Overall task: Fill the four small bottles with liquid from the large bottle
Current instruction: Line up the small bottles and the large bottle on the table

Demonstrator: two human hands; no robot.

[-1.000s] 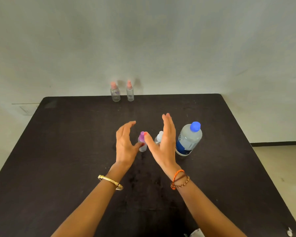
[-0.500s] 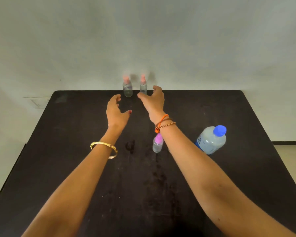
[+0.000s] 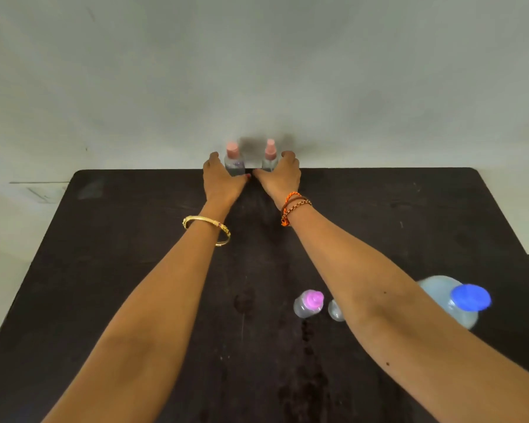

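Left hand point(image 3: 223, 180) gripping one pink-capped bottle point(image 3: 234, 161), right hand point(image 3: 280, 177) gripping another pink-capped bottle point(image 3: 269, 160), far from the big bottle point(image 3: 454, 300).

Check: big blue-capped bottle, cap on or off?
On. The blue cap sits on the large bottle, standing right of the right forearm.

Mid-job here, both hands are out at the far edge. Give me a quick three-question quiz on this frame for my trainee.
1. True or false: the large bottle has a blue cap.
2. Which hand grips the far pink-capped bottle on the left: A) left hand, B) right hand?
3. How many small bottles stand near the right forearm?

Key
1. True.
2. A; the right hand grips the other pink-capped bottle.
3. Two: the purple-capped bottle and a clear bottle, partly hidden.
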